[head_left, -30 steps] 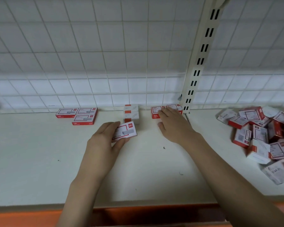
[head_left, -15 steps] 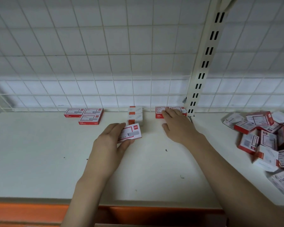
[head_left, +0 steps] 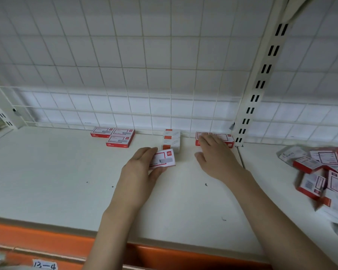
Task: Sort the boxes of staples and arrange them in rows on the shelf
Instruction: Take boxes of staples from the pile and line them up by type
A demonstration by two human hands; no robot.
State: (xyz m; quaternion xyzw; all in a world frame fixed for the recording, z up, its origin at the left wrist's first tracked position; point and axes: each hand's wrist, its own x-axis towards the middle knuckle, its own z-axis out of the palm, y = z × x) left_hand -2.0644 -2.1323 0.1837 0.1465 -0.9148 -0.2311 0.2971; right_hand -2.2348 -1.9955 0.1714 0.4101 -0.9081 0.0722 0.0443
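While seemingly gripped, staple box [head_left: 162, 158] tilted.

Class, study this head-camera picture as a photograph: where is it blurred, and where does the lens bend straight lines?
Head view: the loose pile of boxes at right is smeared with blur; the box in the left hand is fairly sharp; the wire grid and slotted upright lean and curve from wide-angle distortion; lighting is soft and even.

My left hand [head_left: 139, 170] reaches forward on a bare forearm, thumb and fingers curled into a pinch. My right hand [head_left: 216, 156] stretches farther out, palm down, fingers extended and flat.
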